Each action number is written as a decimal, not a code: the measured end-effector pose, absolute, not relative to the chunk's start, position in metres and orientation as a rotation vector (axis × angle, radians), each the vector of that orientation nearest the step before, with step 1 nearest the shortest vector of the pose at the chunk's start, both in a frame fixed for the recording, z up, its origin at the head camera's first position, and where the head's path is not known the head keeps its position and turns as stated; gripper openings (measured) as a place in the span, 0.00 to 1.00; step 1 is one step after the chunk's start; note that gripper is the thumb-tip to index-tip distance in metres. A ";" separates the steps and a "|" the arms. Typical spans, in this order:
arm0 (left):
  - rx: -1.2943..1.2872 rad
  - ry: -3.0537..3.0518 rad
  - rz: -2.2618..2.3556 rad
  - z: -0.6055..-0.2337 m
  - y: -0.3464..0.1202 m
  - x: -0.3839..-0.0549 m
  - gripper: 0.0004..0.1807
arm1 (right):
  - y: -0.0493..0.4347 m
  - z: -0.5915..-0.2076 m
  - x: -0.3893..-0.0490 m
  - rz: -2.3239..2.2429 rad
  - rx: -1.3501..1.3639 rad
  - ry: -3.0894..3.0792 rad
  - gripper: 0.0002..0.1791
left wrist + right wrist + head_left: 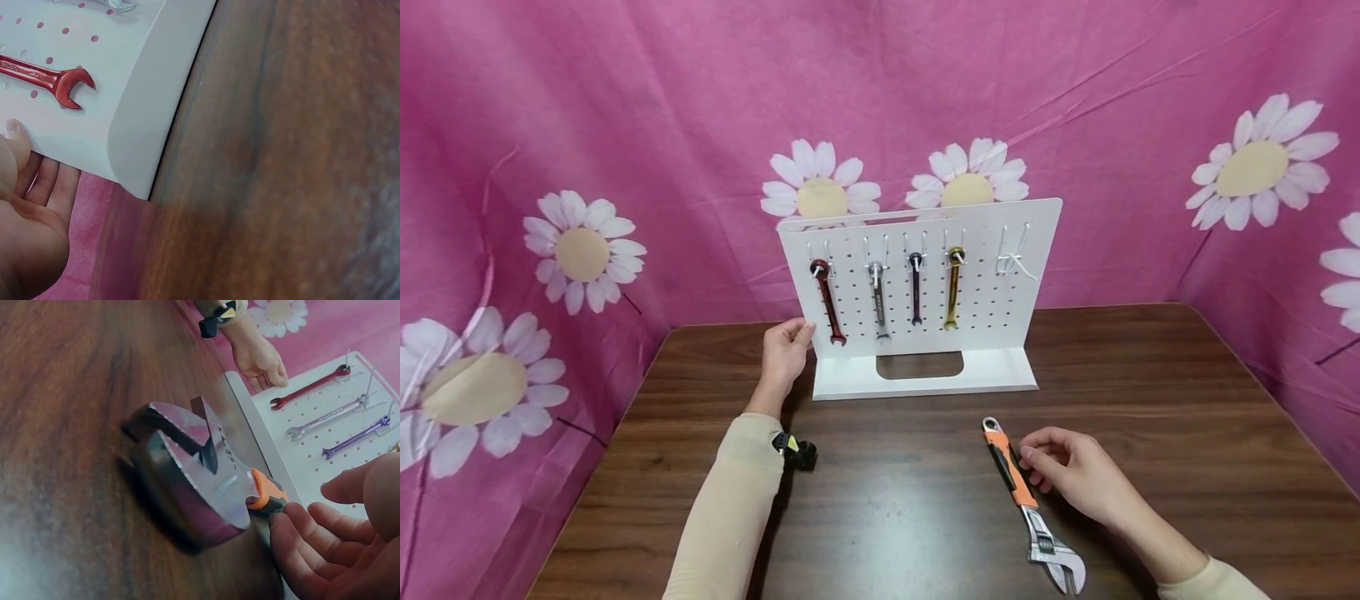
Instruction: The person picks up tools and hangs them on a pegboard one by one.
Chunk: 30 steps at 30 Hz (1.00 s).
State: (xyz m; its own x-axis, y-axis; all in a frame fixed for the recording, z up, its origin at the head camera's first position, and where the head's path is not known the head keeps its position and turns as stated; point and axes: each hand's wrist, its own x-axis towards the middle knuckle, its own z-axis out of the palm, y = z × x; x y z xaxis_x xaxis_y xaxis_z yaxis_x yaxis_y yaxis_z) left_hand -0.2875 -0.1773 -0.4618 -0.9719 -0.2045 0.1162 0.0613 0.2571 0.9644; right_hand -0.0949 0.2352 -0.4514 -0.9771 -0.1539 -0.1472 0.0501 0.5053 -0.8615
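My left hand (785, 354) holds the left edge of a white pegboard stand (992, 333), with the thumb (19, 139) on its front and the other fingers behind. Near the hand hangs a red combination wrench (828, 304). To its right hang a silver wrench (878, 302), a purple wrench (916, 293) and a yellow wrench (953, 292). An adjustable wrench (1011, 468) with an orange-and-black handle lies on the table. Right beside that handle is my right hand (1086, 475), fingers loosely bent; whether the fingertips touch it, I cannot tell.
A bare hook (1015, 265) sticks out at the board's right end. Everything stands on a dark wooden table (880, 500). Behind it hangs a pink cloth (700, 108) with white flowers. A black strap device (797, 452) sits on the left wrist.
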 end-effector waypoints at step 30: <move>0.135 -2.307 -1.817 -0.459 -0.176 -0.285 0.13 | 0.222 -0.482 -0.097 -0.873 -0.108 2.961 0.23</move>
